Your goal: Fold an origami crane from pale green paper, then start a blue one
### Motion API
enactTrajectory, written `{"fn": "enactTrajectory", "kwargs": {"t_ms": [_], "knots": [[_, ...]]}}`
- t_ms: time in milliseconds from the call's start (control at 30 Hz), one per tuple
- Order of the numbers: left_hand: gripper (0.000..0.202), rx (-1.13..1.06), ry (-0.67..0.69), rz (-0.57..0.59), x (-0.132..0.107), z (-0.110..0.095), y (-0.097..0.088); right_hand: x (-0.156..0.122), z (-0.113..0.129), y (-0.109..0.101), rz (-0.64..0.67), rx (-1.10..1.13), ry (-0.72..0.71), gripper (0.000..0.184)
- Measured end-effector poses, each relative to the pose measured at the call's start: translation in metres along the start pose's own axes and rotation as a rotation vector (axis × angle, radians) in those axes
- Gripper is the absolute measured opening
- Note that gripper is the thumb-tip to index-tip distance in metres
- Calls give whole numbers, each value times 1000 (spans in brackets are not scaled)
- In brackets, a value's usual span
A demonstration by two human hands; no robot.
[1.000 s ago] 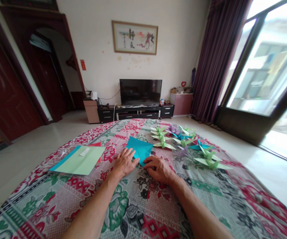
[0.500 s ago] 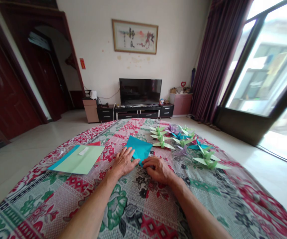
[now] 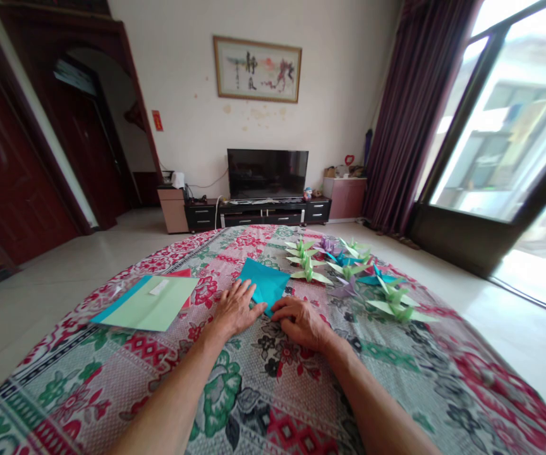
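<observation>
A blue sheet of origami paper [image 3: 266, 281], folded into a square with a corner toward me, lies flat on the table. My left hand [image 3: 237, 308] rests on its left edge, fingers stretched out and the thumb near the lower corner. At that near corner, the curled fingers of my right hand [image 3: 299, 322] pinch the paper; the fingertips are partly hidden. Several folded paper cranes, among them a light green one [image 3: 309, 273], a blue one [image 3: 381, 277] and a purple one [image 3: 347, 288], stand to the right of the sheet.
Left of my hands lies a stack of coloured paper [image 3: 171, 303], light green on top, with a small white slip [image 3: 158, 288] on it. A patterned tablecloth [image 3: 159, 385] covers the round table. Beyond it stand a television [image 3: 268, 174] and a low black cabinet [image 3: 201, 217].
</observation>
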State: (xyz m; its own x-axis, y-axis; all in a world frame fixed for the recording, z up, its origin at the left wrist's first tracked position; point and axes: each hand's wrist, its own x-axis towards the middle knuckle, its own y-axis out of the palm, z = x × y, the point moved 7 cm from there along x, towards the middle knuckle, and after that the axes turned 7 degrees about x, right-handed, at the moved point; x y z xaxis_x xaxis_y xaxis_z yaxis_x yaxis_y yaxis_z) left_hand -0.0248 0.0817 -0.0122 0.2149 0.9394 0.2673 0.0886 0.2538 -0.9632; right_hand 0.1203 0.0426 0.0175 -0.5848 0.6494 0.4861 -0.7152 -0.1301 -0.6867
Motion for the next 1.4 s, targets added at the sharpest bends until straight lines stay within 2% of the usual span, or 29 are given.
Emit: {"fn": "enactTrajectory", "kwargs": {"t_ms": [267, 600, 900, 1400], "knots": [[63, 3, 2, 49, 0, 0, 1, -1, -4, -3, -7, 50, 29, 37], [64, -2, 6, 40, 0, 0, 0, -1, -1, -1, 19, -10, 16, 39], [69, 31, -5, 117, -2, -3, -3, -1, -5, 1, 20, 8, 7, 40], [70, 16, 1, 167, -1, -3, -4, -2, -2, 0, 24, 23, 27, 39]]}}
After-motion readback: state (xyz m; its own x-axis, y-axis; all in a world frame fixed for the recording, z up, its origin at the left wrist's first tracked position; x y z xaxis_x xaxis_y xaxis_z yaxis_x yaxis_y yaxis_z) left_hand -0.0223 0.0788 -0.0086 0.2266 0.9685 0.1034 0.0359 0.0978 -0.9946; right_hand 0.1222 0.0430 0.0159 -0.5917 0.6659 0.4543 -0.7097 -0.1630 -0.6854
